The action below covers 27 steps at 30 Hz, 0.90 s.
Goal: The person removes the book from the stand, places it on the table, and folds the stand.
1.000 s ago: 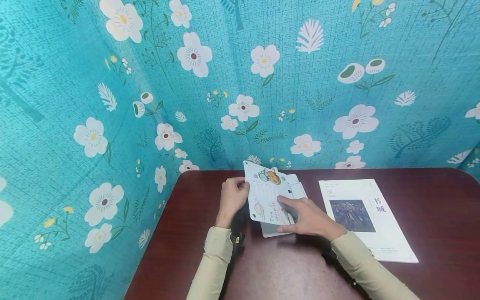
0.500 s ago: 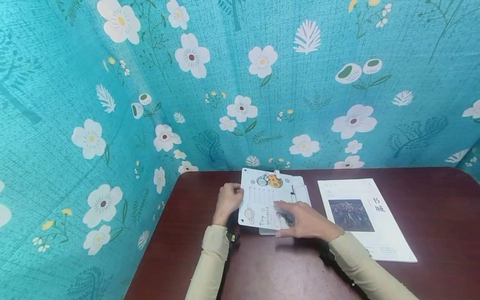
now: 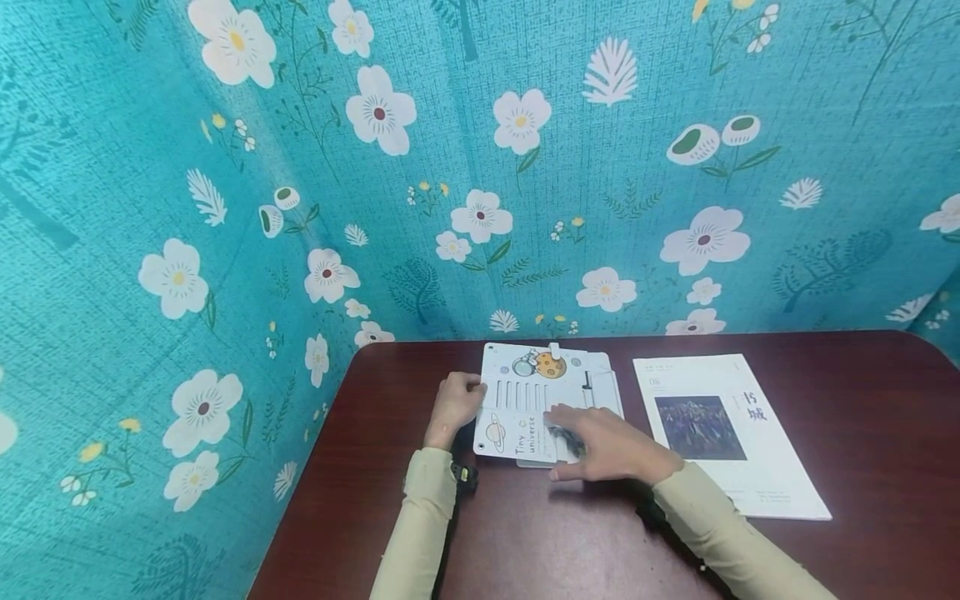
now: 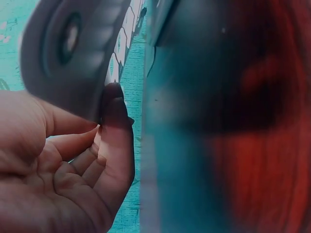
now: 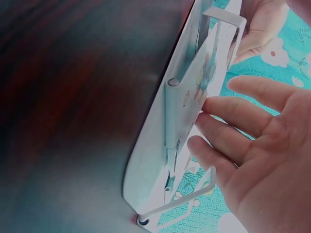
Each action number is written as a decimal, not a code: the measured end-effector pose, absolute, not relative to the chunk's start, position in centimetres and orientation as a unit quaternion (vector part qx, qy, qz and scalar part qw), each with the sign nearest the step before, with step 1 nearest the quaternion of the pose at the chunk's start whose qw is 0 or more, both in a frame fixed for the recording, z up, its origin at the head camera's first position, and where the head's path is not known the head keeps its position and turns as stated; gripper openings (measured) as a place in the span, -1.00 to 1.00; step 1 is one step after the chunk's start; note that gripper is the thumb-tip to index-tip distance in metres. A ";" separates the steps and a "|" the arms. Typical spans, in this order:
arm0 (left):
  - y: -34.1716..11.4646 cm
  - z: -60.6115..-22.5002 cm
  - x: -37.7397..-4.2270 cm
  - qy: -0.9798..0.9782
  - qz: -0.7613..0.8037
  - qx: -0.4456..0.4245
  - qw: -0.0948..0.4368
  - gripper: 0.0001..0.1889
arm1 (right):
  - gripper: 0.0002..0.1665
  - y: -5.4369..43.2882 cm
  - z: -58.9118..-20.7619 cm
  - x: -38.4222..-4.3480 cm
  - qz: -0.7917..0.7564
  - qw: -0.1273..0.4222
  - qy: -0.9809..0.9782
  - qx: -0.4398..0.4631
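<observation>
A white book stand [image 3: 521,396] printed with an astronaut, planets and "Tiny universe" lies low over the back middle of the table, its front panel overlapping the base plate beneath. At its left edge my left hand [image 3: 452,410] pinches the panel between thumb and fingers. The left wrist view has the panel's rounded corner [image 4: 73,58] in that grip. My right hand [image 3: 615,446] is spread at the stand's lower right, fingers fairly straight. In the right wrist view its fingertips [image 5: 206,104] come right up to the panel, and a bent white wire arm [image 5: 194,191] sticks out below.
To the right lies a white magazine [image 3: 772,467] with a dark picture on its cover, partly under my right sleeve. The brown table [image 3: 540,542] ends at a teal flowered cloth [image 3: 465,150] behind and on the left.
The stand's front panel has come down from a tilted, raised position to lie much flatter, and shifted slightly left. My left hand went down with it; the right hand barely moved.
</observation>
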<state>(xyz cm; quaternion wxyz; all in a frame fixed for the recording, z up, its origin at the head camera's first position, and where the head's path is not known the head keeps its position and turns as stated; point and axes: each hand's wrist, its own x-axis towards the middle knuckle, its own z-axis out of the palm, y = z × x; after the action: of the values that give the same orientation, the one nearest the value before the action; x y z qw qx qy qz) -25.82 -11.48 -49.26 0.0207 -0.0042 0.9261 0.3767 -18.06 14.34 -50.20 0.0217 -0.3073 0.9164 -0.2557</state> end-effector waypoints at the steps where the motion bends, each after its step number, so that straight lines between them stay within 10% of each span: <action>1: -11.5 -49.4 -25.9 0.926 0.377 -0.005 0.022 -0.71 | 0.09 14.3 -50.2 -18.0 -0.254 0.024 0.917 -0.306; 27: -11.8 -50.8 -26.1 0.930 0.368 -0.012 0.022 -0.73 | -0.26 14.0 -50.1 -18.1 -0.228 0.044 0.926 -0.297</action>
<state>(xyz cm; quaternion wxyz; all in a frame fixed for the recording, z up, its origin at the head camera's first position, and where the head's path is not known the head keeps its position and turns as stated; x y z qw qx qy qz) -26.11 -11.80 -50.83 0.0219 -0.0122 0.9296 0.3678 -18.10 14.04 -50.13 0.0443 -0.2974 0.9260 -0.2282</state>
